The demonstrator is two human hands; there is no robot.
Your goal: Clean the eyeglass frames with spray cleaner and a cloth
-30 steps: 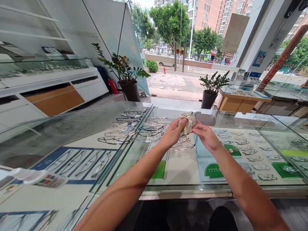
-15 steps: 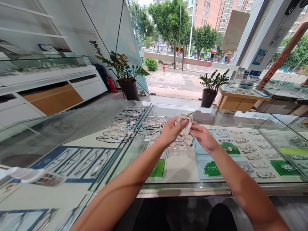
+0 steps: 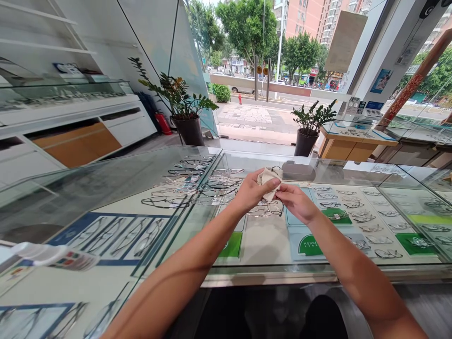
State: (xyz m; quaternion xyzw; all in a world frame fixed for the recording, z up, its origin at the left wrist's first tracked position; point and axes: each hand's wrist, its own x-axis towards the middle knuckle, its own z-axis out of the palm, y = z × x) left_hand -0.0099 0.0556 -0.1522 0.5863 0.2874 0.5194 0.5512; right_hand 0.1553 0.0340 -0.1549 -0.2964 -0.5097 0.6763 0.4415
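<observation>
Above a glass display counter (image 3: 268, 275), my left hand (image 3: 250, 190) pinches a beige cleaning cloth (image 3: 269, 179) wrapped round a pair of thin-framed glasses (image 3: 273, 207). My right hand (image 3: 296, 202) grips the same glasses from the right, fingers closed. The dark frame hangs just below the cloth, between both hands. Most of the lenses are hidden by the cloth and my fingers.
Rows of glasses (image 3: 197, 186) lie inside the glass case on both sides. A small labelled bottle (image 3: 52, 256) lies at the left. Two potted plants (image 3: 183, 115) (image 3: 309, 127) stand by the shop window, beyond another counter (image 3: 353, 141).
Both hands with the cloth and glasses have dropped slightly and shifted a little left; the cloth is more bunched under my left thumb.
</observation>
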